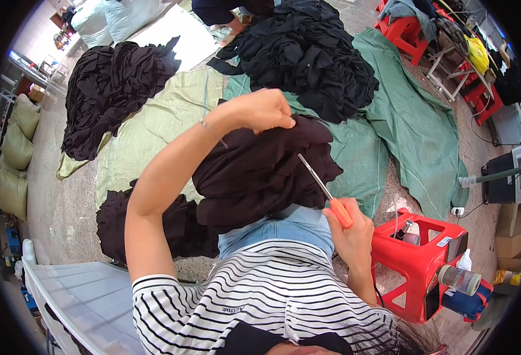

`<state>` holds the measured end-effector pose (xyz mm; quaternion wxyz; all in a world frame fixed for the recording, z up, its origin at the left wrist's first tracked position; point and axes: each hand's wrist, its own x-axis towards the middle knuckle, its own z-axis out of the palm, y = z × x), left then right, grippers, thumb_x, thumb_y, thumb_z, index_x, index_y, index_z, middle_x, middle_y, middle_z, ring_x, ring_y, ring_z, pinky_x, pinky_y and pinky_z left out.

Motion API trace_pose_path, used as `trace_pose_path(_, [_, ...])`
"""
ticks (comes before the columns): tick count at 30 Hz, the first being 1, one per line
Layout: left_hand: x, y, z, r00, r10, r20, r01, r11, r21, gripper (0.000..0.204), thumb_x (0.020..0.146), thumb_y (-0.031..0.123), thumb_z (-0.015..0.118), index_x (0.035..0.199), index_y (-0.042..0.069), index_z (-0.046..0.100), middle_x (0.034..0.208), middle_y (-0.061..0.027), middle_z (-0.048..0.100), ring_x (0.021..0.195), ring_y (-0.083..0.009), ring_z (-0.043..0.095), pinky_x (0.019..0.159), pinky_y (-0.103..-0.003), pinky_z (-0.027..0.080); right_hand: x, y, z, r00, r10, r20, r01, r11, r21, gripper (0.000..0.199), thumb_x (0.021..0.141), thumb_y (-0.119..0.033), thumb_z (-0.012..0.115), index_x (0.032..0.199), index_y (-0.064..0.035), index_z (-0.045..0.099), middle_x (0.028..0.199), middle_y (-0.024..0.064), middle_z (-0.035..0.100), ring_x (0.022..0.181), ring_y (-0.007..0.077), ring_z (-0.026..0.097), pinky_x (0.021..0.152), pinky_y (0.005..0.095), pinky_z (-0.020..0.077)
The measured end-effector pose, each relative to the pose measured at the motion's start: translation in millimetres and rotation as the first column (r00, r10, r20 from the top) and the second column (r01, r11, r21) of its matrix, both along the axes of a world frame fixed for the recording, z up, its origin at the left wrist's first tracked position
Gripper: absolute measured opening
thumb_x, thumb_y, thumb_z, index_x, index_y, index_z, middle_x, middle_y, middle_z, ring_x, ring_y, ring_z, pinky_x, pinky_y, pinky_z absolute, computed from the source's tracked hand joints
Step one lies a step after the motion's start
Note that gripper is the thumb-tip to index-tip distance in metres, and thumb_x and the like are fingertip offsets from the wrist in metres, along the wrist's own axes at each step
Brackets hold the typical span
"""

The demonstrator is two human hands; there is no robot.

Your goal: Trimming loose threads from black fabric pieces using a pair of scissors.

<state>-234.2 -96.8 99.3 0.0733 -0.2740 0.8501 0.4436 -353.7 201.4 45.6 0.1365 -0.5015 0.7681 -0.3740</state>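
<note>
A bundle of dark brown-black cloth (254,171) lies across my lap, over light blue jeans. My left hand (263,112) is raised above its far edge with the fingers closed, pinching the fabric near the top. In my right hand (354,234) is a slim tool with an orange handle (341,213) and a long thin metal shaft (316,177). Its tip points up and left, over the right part of the cloth. Whether the tip touches the fabric I cannot tell. More dark cloth (183,228) is heaped beside my left side, partly behind my arm.
Two big dark cloth heaps, one at left (115,89) and one ahead (307,59), lie on pale yellow (154,112) and green sheeting (414,130). A red stool (384,236) with a glass jar (458,279) beside it stands right. Someone's hand (235,26) shows at the far heap.
</note>
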Motion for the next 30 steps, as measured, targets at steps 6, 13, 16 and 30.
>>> trace_pose_path(6, [-21, 4, 34, 0.991, -0.010, 0.133, 0.015, 0.999, -0.034, 0.035, 0.093, 0.022, 0.058, 0.070, -0.004, 0.054, 0.058, -0.0049, 0.052, 0.054, -0.0149, 0.058, 0.051, -0.032, 0.052, 7, -7, 7, 0.999, 0.032, -0.041, -0.036, 0.994, -0.105, 0.028, 0.085, -0.028, 0.079, 0.095, -0.0078, 0.062, 0.074, 0.0119, 0.067, 0.059, 0.0344, 0.065, 0.050, 0.0400, 0.0483])
trace_pose_path(13, [-8, -8, -20, 1.000, 0.008, 0.011, -0.008, 1.000, -0.002, 0.035, 0.094, 0.019, 0.059, 0.064, 0.003, 0.050, 0.061, 0.0050, 0.038, 0.059, -0.0073, 0.034, 0.053, -0.032, 0.027, 9, -7, 3, 0.992, 0.046, -0.114, -0.049, 0.999, -0.019, 0.030, 0.086, -0.033, 0.077, 0.091, -0.0082, 0.060, 0.070, 0.0122, 0.067, 0.058, 0.0361, 0.065, 0.048, 0.0421, 0.0472])
trace_pose_path(16, [-2, -6, -37, 0.992, 0.121, -0.018, -0.118, 0.986, 0.116, 0.036, 0.095, 0.019, 0.059, 0.064, 0.003, 0.051, 0.063, 0.0069, 0.041, 0.061, -0.0064, 0.036, 0.054, -0.032, 0.029, 9, -4, 4, 0.987, 0.128, -0.094, -0.129, 0.992, 0.002, 0.028, 0.086, -0.030, 0.077, 0.095, -0.0076, 0.063, 0.067, 0.0120, 0.065, 0.058, 0.0362, 0.064, 0.050, 0.0410, 0.0481])
trace_pose_path(30, [29, 30, -82, 0.825, 0.558, -0.094, -0.374, 0.662, 0.649, 0.017, 0.094, 0.014, 0.061, 0.077, 0.011, 0.063, 0.078, 0.0078, 0.058, 0.080, -0.0021, 0.050, 0.081, -0.023, 0.036, 6, -5, -1, 0.993, 0.093, -0.076, -0.091, 0.995, 0.033, 0.029, 0.086, -0.033, 0.076, 0.090, -0.0092, 0.061, 0.068, 0.0125, 0.066, 0.058, 0.0364, 0.065, 0.048, 0.0432, 0.0466])
